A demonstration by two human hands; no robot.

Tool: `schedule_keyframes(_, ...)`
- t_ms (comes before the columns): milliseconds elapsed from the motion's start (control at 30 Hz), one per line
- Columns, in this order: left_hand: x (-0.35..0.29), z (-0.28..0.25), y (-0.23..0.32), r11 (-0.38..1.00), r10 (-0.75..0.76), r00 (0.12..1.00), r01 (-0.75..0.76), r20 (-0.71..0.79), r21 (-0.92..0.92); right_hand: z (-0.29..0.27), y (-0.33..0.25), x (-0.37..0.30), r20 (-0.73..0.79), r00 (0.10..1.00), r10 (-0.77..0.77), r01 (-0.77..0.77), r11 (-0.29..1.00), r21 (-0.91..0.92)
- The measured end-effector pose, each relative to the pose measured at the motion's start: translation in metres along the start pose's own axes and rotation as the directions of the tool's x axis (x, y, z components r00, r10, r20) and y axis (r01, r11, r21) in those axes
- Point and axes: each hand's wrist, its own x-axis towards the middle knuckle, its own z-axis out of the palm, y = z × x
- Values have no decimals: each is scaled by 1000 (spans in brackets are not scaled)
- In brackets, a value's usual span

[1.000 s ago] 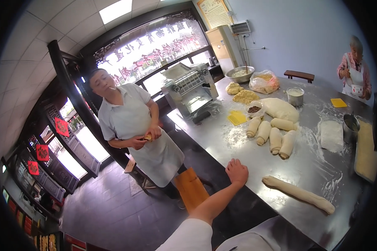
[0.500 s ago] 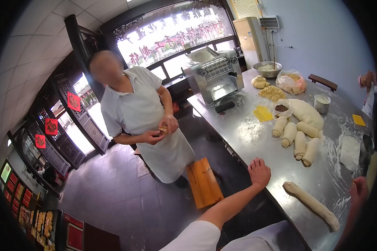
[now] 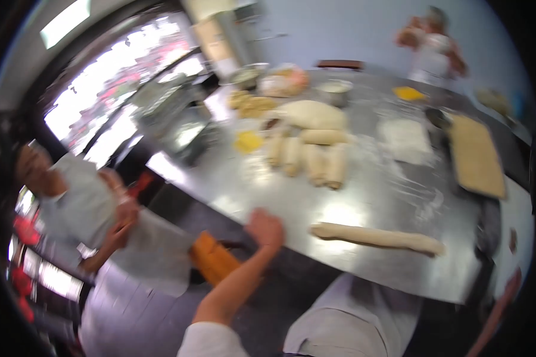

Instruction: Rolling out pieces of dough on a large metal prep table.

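Observation:
My left hand point(image 3: 265, 230) hovers at the table's near left edge, blurred, its fingers loosely stretched out with nothing in them. At the lower right, my right hand point(image 3: 511, 287) is a smeared reddish streak, and its fingers cannot be made out. A long dough rope point(image 3: 378, 237) lies on the metal table point(image 3: 268, 196) between my hands, touched by neither. Beyond it sit several rolled dough pieces point(image 3: 324, 160) beside a large smooth dough mound point(image 3: 312, 114). A white floury slab point(image 3: 406, 141) lies farther right.
At the left stands a co-worker point(image 3: 83, 202) with hands together, near an orange wooden bench point(image 3: 214, 259). A dough-rolling machine point(image 3: 175, 122) occupies the table's far left. Another person point(image 3: 432, 50) is at the back right. A tan board point(image 3: 476, 154) and yellow scraper point(image 3: 409, 93) lie at right.
My view has swung right, so the table and dough sit farther left in it. The second person and the tan board show more fully. The dough rope stays on the table.

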Motion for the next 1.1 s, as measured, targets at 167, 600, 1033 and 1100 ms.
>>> schedule_keyframes(167, 11, -30, -15, 960, -158, 983, 175, 92, -217, 18, 40, -73, -70, 983, -168, 133, 926, -352)
schedule_keyframes(600, 26, 20, -76, 972, -193, 980, 186, -37, -143, 58, 10, -87, -39, 991, -129, 73, 754, -653)
schedule_keyframes(1033, 11, -15, -34, 958, -220, 975, 216, -2, -189, 24, 35, -59, -69, 940, -333, 281, 876, -391)
schedule_keyframes(1100, 10, -25, -38, 962, -217, 975, 206, -48, -179, 52, -23, -81, 31, 978, -205, 207, 955, -213)
